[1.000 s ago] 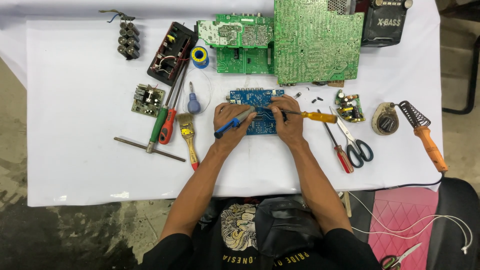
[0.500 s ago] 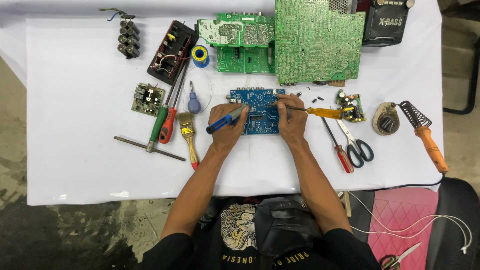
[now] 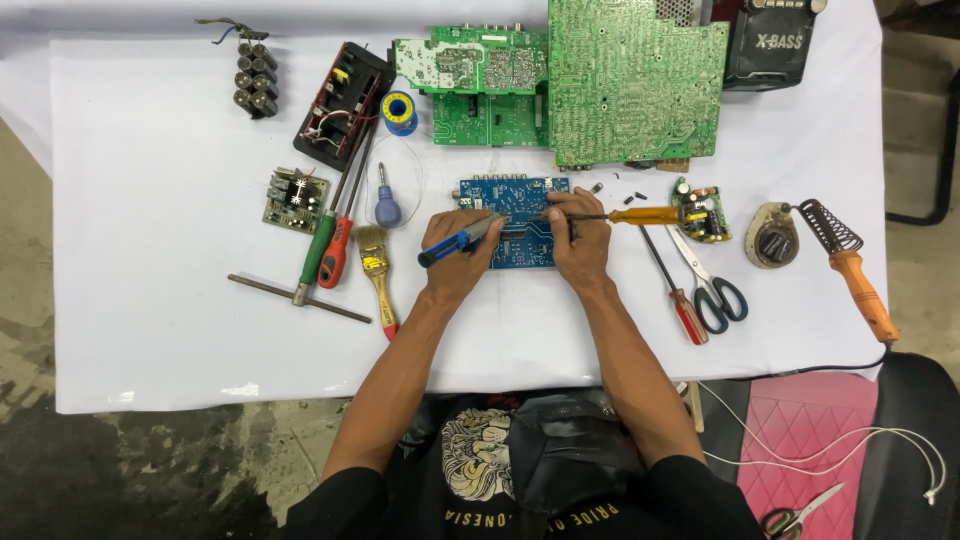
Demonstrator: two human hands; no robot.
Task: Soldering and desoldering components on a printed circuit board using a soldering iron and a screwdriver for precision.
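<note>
Black printed shirt (short sleeves), bare forearms

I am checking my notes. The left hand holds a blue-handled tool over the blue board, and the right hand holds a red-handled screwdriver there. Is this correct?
Not quite. In the head view the right hand holds a yellow-handled screwdriver, not a red one; the red-handled screwdriver lies unused on the cloth. The left hand does hold a blue-handled tool over the blue board.

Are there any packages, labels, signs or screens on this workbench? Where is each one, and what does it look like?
Black radio or speaker box: top right corner of the table, boxy, with a band of white lettering on its face.
Shirt print: on the person's black shirt at the bottom edge, a pale round emblem above an arc of pale letters.
No screens, signs or packages show.
</note>
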